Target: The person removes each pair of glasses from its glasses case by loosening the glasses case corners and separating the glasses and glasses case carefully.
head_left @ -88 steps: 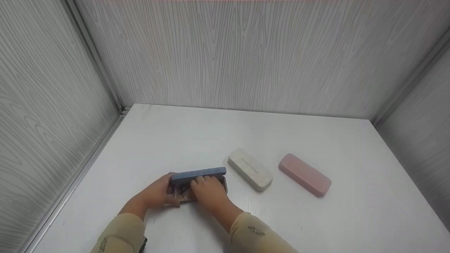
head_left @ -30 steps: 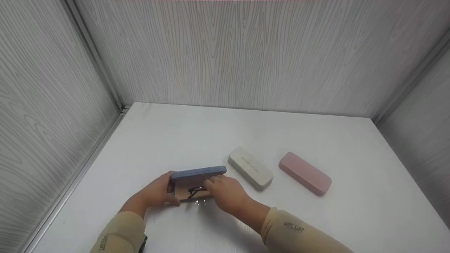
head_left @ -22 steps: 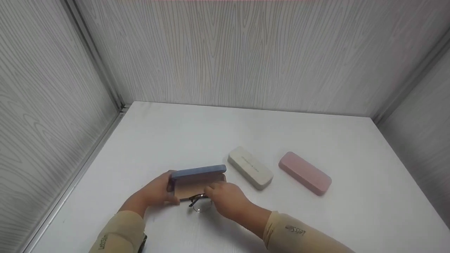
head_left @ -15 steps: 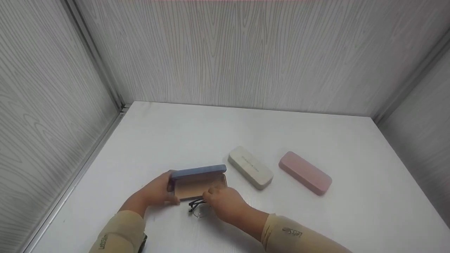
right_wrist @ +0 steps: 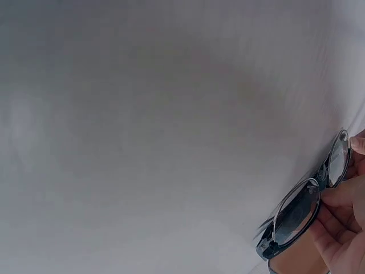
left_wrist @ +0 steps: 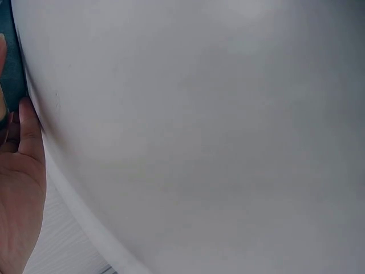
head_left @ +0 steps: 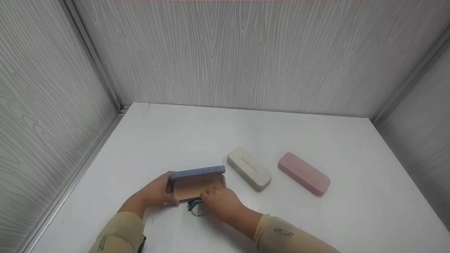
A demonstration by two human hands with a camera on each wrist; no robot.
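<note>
One white tabletop (head_left: 299, 137), bearing everything listed below.

One blue case (head_left: 198, 172), near the middle-left, lid raised along its far side, tan lining bare to view. Fault to foresee: if the case tips, the lid could drop on my right fingers, which are just over the near rim.

One white case (head_left: 249, 169), right of the blue, closed; one pink case (head_left: 304, 174), farther right, closed. Both are apart from my hands; I judge little risk there.

One left hand (head_left: 154, 192), mine, gripping the blue case by its left end, thumb on the near side. Should this hold slacken, the case could slide or swing, being steadied, as far as I can see, at one end only.

One right hand (head_left: 222, 203), mine, pinching the glasses.

One pair of glasses (right_wrist: 299, 211), dark frame with thin-rimmed lenses, just near of the blue case's near rim; whether touching rim or tabletop, I cannot tell. A loose pinch could drop them; fingers so close to the lenses could smear them; a catch on the rim could strain a temple.

Changes against the frame of a second ago: blue, white and pink cases, unmoved; left hand, same hold; right hand, slightly nearer and left; glasses, formerly across the tray, now past the near rim, leaving the visible lining uncovered.
</note>
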